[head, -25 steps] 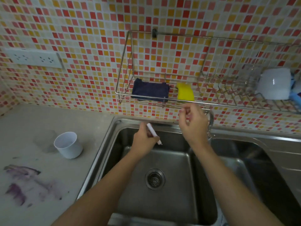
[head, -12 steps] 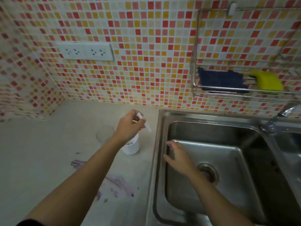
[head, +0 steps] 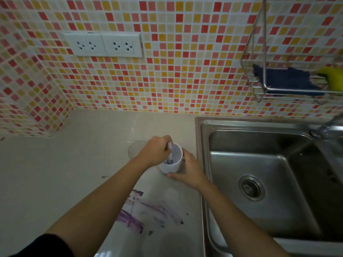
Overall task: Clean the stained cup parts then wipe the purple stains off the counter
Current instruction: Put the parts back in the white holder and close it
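A white cup (head: 173,165) stands upright on the pale counter (head: 65,173), just left of the sink. My left hand (head: 156,153) is closed on a thin white straw (head: 170,153) whose lower end is inside the cup, near a dark purple residue at the bottom. My right hand (head: 187,168) wraps the cup's right side and base. A clear round lid (head: 136,148) lies flat on the counter behind my left hand, partly hidden by it. Purple stains (head: 141,212) smear the counter in front of the cup.
The steel sink (head: 259,164) with its drain (head: 251,188) fills the right side; a tap (head: 326,128) shows at its back right. A wire wall rack (head: 259,86) holds a dark blue cloth (head: 285,80) and a yellow sponge (head: 334,78). Wall sockets (head: 104,45) sit above the counter.
My view has swung left from the sink to the counter. My left hand carried the straw over and lowered its end into the cup. My right hand left the sink and gripped the cup.
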